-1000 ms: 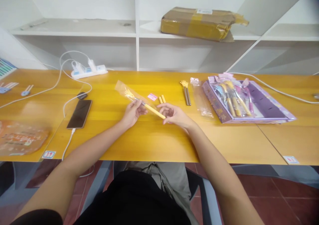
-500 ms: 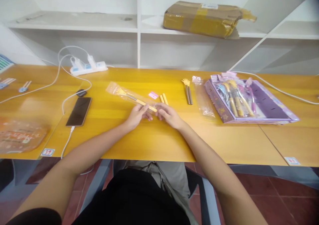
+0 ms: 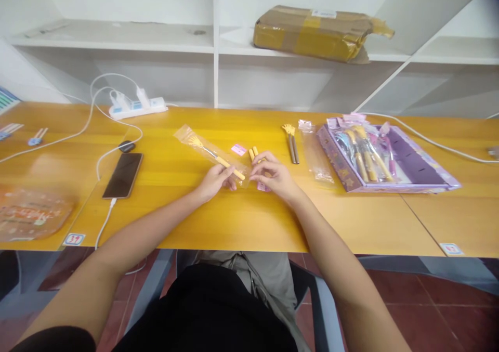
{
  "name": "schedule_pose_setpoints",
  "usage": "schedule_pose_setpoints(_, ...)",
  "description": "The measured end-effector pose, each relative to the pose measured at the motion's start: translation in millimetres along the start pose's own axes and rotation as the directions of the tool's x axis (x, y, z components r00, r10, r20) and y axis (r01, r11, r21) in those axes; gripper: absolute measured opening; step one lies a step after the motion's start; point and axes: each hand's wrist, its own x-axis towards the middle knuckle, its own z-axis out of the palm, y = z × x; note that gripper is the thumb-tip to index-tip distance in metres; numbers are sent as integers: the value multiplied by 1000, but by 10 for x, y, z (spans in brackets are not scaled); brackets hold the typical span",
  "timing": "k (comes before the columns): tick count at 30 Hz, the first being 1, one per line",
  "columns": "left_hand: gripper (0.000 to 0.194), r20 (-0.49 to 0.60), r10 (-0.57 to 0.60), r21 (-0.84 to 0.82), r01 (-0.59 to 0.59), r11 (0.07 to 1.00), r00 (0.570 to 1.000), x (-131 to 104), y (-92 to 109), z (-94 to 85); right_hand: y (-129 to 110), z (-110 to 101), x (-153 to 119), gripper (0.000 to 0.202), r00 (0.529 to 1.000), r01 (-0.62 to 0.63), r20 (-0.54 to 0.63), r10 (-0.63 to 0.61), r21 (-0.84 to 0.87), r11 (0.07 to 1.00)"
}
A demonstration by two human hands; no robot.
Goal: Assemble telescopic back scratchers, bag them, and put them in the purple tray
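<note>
My left hand (image 3: 215, 182) is closed around the lower end of a clear bag (image 3: 183, 132) that holds a yellow hand-shaped scratcher (image 3: 223, 161) with a metal rod. Beside the bag's right end, my right hand (image 3: 273, 174) has its fingers pinched; what lies between them is too small to make out. A pink card (image 3: 263, 187) shows just below those fingers. Behind the hands are another pink card (image 3: 238, 149) and two yellow handles (image 3: 253, 152), partly covered by my right fingers. Two scratcher heads with dark rods (image 3: 292, 145) lie further right.
Flat clear bags (image 3: 316, 157) lie beside a purple box (image 3: 413, 159) of bagged scratchers at right. At left are a phone (image 3: 123, 175), a power strip (image 3: 139, 107) with white cables and an orange bag (image 3: 35, 214). A taped parcel (image 3: 307, 32) sits on the shelf.
My right hand has shifted slightly right and up, its fingers now bent over the yellow handles. A pink card has come into view beneath it. The bagged scratcher has moved slightly right.
</note>
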Motion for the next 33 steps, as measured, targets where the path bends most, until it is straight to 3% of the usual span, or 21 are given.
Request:
schedule_pose_setpoints(8, 58, 126, -48, 223, 19, 975, 991, 44, -88, -64, -42, 83, 30, 30, 999, 28, 31, -28, -10, 1000)
schedule_pose_setpoints(13, 58, 99, -39, 206, 18, 978, 994, 43, -88, -80, 23, 212, 9, 40, 996, -88, 37, 85, 105, 991)
schedule_pose_setpoints(16, 60, 93, -36, 198, 17, 980, 995, 28, -80, -66, 36, 272, -13, 40, 984, -177, 8, 177, 88, 980)
schedule_pose_setpoints(20, 59, 125, -9, 258, -24, 966, 992, -23, -82, 2, 14, 308, -9, 37, 987, -149, -56, 149, 6, 989)
schedule_pose_setpoints(23, 55, 53, 1, 327, -18, 945, 999, -68, -87, 61, 9, 328, 1, 37, 992, -114, -46, 115, 25, 993)
schedule_pose_setpoints(28, 56, 78, -8, 266, -13, 964, 997, -64, -47, 80, 14, 341, 7, 46, 990, -122, -49, 131, 165, 979)
schedule_pose_setpoints(33, 56, 146, -7, 191, -21, 981, 989, -13, 18, 35, 27, 288, 26, 49, 960, -273, 6, 282, 261, 926)
